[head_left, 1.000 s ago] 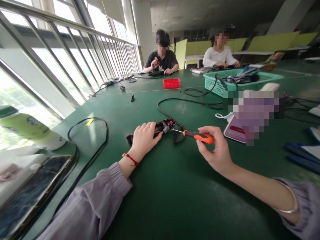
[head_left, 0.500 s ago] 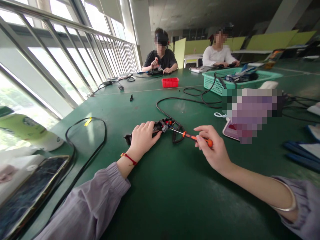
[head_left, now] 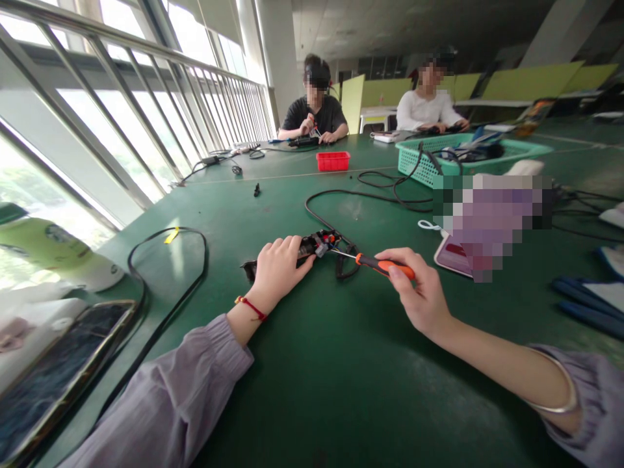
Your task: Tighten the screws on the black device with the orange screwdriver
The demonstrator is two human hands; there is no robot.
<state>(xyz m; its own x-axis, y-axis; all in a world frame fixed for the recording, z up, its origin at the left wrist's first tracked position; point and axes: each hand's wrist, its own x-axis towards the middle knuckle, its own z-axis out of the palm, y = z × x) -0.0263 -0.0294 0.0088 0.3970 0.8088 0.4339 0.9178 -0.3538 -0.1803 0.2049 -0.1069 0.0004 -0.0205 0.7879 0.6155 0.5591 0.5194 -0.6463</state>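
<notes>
My left hand (head_left: pixel 279 263) is wrapped over a black elongated device (head_left: pixel 308 247) lying on the green table. Small red and grey parts and wires show at the device's right end; its kind I cannot make out. In my right hand (head_left: pixel 420 286) is a screwdriver (head_left: pixel 377 265) with an orange and black handle, gripped between thumb and fingers. Its thin shaft points left and its tip meets the exposed end of the device; the exact contact spot is too small to see. A black cable (head_left: pixel 322 193) runs from near that end toward the back right.
A red tray (head_left: pixel 333 161) and a green basket (head_left: pixel 424 170) of tools stand farther back. Left are a phone (head_left: pixel 63 383), a bottle (head_left: pixel 58 253) and a looped cable (head_left: pixel 207 250). Blue-handled objects (head_left: pixel 585 296) lie right. Two people (head_left: pixel 314 107) sit across the table.
My right hand's fingers have shifted on the screwdriver handle, which looks rolled about its axis. The tip stays at the device, and my left hand has not moved noticeably.
</notes>
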